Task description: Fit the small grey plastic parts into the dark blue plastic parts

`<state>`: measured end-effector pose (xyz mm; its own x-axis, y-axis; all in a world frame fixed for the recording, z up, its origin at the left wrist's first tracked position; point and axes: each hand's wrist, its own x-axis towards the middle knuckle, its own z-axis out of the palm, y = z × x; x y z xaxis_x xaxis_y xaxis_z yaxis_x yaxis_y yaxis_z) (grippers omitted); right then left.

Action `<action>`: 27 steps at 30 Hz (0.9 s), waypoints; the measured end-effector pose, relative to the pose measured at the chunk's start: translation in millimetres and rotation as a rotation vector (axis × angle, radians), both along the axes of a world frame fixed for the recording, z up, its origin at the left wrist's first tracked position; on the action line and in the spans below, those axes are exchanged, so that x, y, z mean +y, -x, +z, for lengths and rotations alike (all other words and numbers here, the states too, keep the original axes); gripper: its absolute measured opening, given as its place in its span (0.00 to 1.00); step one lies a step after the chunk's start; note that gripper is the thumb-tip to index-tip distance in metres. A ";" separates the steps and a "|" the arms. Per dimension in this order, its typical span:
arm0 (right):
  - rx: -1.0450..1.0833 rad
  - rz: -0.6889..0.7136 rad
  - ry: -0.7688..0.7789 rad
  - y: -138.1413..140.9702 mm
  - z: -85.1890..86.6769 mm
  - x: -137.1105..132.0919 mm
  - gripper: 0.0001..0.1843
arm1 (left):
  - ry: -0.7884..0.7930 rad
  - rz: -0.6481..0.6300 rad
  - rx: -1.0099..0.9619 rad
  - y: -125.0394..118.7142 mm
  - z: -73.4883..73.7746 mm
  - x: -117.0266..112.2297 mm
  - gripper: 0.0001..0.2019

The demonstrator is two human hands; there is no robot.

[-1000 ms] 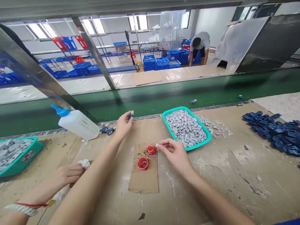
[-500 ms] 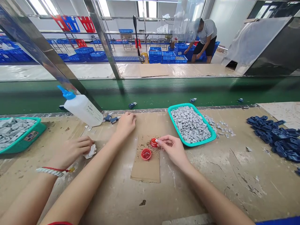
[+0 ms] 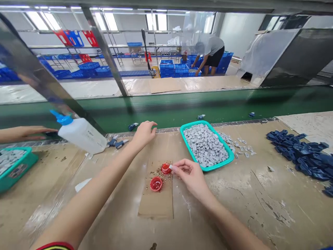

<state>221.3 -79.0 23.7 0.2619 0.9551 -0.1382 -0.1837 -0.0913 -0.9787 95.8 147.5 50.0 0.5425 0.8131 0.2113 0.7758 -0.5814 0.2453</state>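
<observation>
My left hand (image 3: 144, 136) is stretched forward at the table's far edge, fingers extended and thumb apart, with nothing visible in it. A dark blue plastic part with a light tip (image 3: 133, 126) lies on the belt just left of its fingers. Between thumb and fingertips, my right hand (image 3: 189, 174) pinches a small light grey plastic piece (image 3: 170, 167). That piece is beside the rim of a small red cup (image 3: 165, 169). A second red cup (image 3: 156, 184) holding shiny liquid sits nearer me on a cardboard piece (image 3: 156, 207).
A turquoise tray (image 3: 230, 158) of grey pieces stands at right, beyond it a pile of dark blue parts (image 3: 299, 152). A squeeze bottle (image 3: 82, 135) leans at left, near a co-worker's hand (image 3: 28, 133). The green belt (image 3: 166, 107) runs behind the table.
My left hand has reached forward to the belt edge, its thumb spreading. My right hand stays pinched at the red cup. The co-worker's hand has left the white tissue and reached toward the belt.
</observation>
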 end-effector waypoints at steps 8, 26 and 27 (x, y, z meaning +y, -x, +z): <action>-0.162 -0.013 0.009 -13.7 13.9 -7.8 0.06 | 0.109 -0.304 0.005 -136.4 14.8 48.2 0.17; -0.136 -0.214 -0.094 -48.5 44.0 -21.0 0.09 | 0.540 -0.135 -0.612 -45.0 40.3 -37.0 0.27; -0.117 -0.214 -0.102 -48.6 46.2 -23.9 0.09 | 0.583 -0.075 -0.733 -24.2 44.1 -60.5 0.26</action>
<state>269.9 -102.9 69.9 0.4683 0.8836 -0.0009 -0.0735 0.0380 -0.9966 120.1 87.0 94.1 0.4905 0.8666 0.0914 0.2777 -0.2549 0.9262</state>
